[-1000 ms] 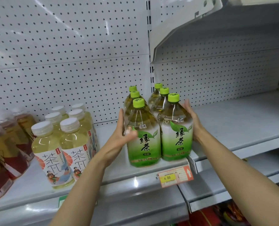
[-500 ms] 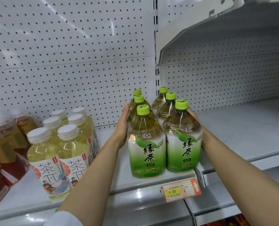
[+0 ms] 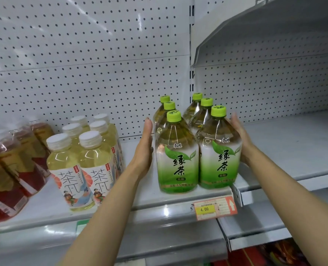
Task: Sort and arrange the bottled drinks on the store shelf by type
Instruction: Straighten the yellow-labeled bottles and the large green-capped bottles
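My flat left hand point(image 3: 144, 148) and right hand point(image 3: 239, 138) press the green tea bottles point(image 3: 195, 150) together at the shelf point(image 3: 159, 201) edge; three types grouped, sorting looks nearly finished.

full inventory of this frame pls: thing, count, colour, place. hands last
Green-capped clear plastic green tea bottles: six, two rows of three, shelf front centre.
White-capped pale yellow tea bottles: six visible, two rows, left of the green tea.
Shrink-wrapped red-labelled amber tea bottles: count unclear, far left.
Orange price tag: one, reads 4.00, shelf edge below the green tea.
Grey metal shelf: bare stretch to the right.
White pegboard back panel: behind everything.
Left hand: flat, beside the left row.
Right hand: on the right row.
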### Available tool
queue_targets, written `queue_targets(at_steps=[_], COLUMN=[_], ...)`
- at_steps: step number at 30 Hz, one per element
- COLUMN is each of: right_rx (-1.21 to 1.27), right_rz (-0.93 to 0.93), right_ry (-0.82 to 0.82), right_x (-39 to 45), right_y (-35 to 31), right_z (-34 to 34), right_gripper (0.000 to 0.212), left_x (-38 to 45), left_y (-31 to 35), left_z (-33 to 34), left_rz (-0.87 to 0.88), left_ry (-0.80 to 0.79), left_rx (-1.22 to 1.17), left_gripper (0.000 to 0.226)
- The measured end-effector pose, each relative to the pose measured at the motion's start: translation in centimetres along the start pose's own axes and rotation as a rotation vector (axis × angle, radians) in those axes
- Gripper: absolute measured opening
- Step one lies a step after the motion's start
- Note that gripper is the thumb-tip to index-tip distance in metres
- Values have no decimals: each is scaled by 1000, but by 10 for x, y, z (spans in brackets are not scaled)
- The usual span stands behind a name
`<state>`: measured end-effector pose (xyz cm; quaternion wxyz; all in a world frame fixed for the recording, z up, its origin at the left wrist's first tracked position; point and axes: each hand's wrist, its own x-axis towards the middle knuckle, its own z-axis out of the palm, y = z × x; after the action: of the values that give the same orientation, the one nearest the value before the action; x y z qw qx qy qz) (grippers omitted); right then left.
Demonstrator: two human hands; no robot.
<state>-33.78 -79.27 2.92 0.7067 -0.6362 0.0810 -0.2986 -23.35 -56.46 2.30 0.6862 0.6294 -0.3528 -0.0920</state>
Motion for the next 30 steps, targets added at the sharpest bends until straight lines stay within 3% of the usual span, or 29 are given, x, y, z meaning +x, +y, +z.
queue_targets(at_steps=[3,5,8,16,20,22,25,28,30], right_rx=[206,133,-105,-266,-342,-420,-599,-829,-911], right_rz=[-88,-225,-309,-305,-298,-318,-372,-557,-706], right_ry=[69,52,42,109,210,296,411,455,385], right_x=[-25,-46,-59,-63,-71,-81,-96,-116,-129], right_y=[16,33,38,33,36,38,47,56,59], right_z=[-11,-11,-3,3,8,15,23,43,66], right_gripper=[57,54,67,62,53,48,65,80,80], left_x=[-26,-36,-40,-39,-53,-68,-100,-127,-140], left_y=[-13,-24,-29,-32,-28,-29,-37,-43,-41], left_z=[7,18,34,34,26,15,-12,-46,-70], left_rz=[-7,68,153,104,134,273,527,630,640], left_ry=[9,33,143,161,163,175,242,379,504], left_rx=[9,92,141,194,527,836,1207,1278,1243], left_gripper=[104,114,105,103,112,105,89,75,70])
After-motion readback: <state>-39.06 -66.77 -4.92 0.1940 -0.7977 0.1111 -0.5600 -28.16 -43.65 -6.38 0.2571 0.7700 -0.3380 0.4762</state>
